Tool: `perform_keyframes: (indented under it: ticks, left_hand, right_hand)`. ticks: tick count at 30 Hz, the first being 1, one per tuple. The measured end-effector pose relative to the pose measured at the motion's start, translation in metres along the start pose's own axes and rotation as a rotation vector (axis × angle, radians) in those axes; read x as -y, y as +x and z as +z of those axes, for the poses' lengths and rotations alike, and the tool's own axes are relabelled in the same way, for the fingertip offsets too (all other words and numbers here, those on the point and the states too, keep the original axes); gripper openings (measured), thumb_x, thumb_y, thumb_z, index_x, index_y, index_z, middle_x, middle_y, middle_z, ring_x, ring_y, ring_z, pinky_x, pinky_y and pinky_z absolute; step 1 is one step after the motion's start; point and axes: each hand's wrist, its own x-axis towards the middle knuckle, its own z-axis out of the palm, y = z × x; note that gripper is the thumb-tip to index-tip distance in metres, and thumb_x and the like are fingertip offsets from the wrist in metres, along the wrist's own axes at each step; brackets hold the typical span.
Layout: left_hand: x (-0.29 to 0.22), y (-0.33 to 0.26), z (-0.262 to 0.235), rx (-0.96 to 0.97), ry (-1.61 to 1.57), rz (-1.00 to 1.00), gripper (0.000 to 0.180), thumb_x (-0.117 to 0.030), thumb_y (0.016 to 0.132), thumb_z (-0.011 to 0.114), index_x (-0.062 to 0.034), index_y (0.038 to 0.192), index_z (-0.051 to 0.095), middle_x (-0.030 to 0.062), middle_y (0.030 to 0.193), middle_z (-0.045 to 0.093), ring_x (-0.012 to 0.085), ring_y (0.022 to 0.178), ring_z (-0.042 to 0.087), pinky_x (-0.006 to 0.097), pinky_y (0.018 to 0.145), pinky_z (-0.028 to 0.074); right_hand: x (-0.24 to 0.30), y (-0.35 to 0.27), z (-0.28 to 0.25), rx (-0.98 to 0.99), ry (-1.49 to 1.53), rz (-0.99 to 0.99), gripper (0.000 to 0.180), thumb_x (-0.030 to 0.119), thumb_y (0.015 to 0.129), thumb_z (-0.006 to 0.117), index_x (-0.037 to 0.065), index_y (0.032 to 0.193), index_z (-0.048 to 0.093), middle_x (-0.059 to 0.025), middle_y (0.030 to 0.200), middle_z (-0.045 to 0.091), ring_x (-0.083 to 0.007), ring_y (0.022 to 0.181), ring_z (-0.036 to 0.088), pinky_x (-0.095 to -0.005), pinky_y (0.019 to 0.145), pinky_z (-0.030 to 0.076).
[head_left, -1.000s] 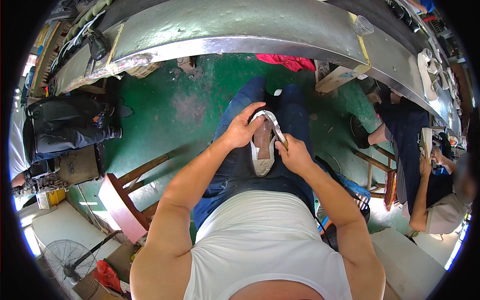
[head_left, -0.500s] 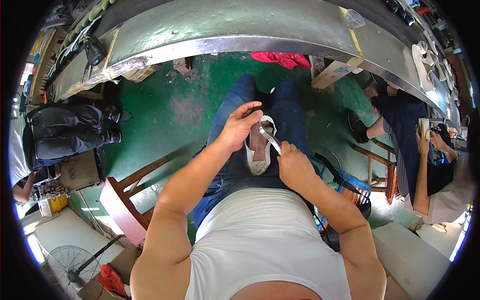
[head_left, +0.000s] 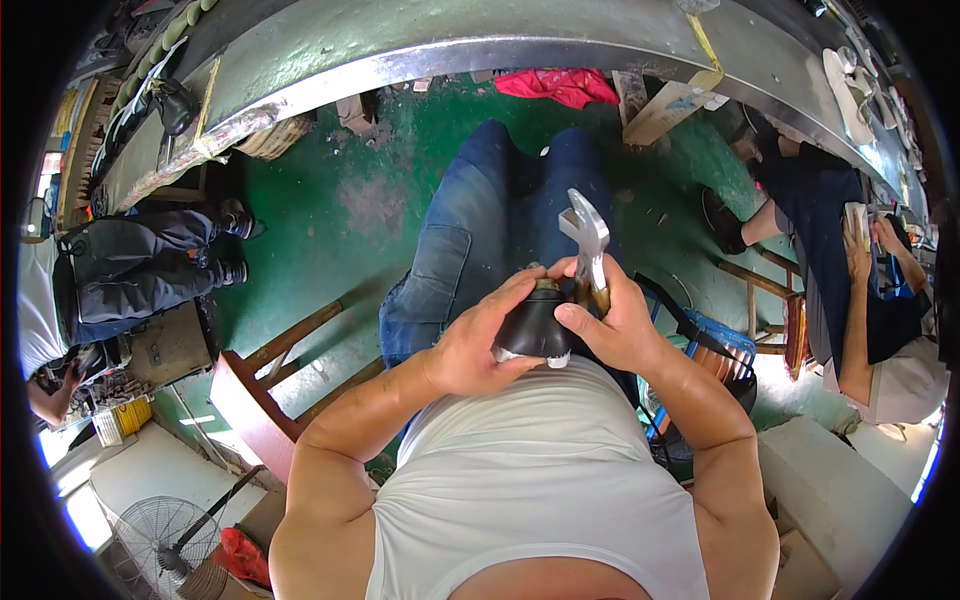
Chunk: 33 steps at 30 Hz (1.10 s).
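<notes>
Pincers (head_left: 588, 240) upright, jaws away from body

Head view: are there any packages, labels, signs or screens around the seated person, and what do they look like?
Cardboard box: bottom left beside the fan, brown, open-topped.
Red bag: in that box, crumpled.
Yellow tape strip: on the grey bench, top right, narrow.
No screens or signs can be made out.

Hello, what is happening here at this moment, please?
A seated person holds a dark shoe against their lap. The left hand cups the shoe from its side, and the right hand grips metal pincers, jaws pointing away from the body. A long metal workbench runs in front, and another person sits working at the right.
</notes>
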Motion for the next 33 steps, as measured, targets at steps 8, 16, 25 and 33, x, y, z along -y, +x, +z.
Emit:
perform_keyframes:
  ticks: [8, 16, 25, 33]
  left_hand:
    - [0.058, -0.01, 0.021, -0.165, 0.15, -0.327, 0.064, -0.02, 0.093, 0.066, -0.002, 0.148, 0.04, 0.0225, 0.139, 0.039, 0.0377, 0.131, 0.041, 0.043, 0.112, 0.033]
    - [0.094, 0.02, -0.009, 0.017, -0.293, -0.69, 0.031, -0.005, 0.097, 0.049, 0.0028, 0.123, 0.062, 0.0039, 0.104, 0.067, 0.0096, 0.095, 0.06, 0.027, 0.087, 0.049]
    - [0.101, 0.029, -0.004, 0.228, -0.589, -0.667, 0.095, -0.011, 0.081, 0.073, -0.0063, 0.158, 0.019, 0.0134, 0.147, 0.046, 0.0222, 0.133, 0.046, 0.034, 0.112, 0.035]
    - [0.089, 0.01, 0.025, 0.149, -0.083, -0.717, 0.089, -0.012, 0.089, 0.069, -0.0012, 0.157, 0.013, 0.0191, 0.148, 0.044, 0.0251, 0.138, 0.041, 0.035, 0.116, 0.031]
  right_hand:
    - [-0.032, 0.025, 0.0, -0.174, -0.119, 0.066, 0.067, 0.041, 0.08, 0.081, -0.002, 0.121, 0.051, -0.017, 0.107, 0.067, -0.0289, 0.101, 0.067, -0.0371, 0.089, 0.051]
    - [-0.088, 0.043, -0.017, -0.012, -0.185, 0.401, 0.058, 0.019, 0.072, 0.08, -0.006, 0.115, 0.051, -0.0197, 0.098, 0.066, -0.03, 0.094, 0.067, -0.0378, 0.085, 0.052]
    - [-0.06, 0.021, -0.052, 0.03, -0.344, 0.544, 0.035, 0.029, 0.088, 0.071, -0.004, 0.095, 0.058, -0.0143, 0.081, 0.066, -0.03, 0.077, 0.067, -0.0413, 0.076, 0.052]
    - [-0.036, -0.022, -0.049, 0.173, -0.922, -0.244, 0.022, 0.011, 0.088, 0.063, -0.006, 0.102, 0.059, -0.0185, 0.095, 0.069, -0.033, 0.089, 0.069, -0.0403, 0.075, 0.055]
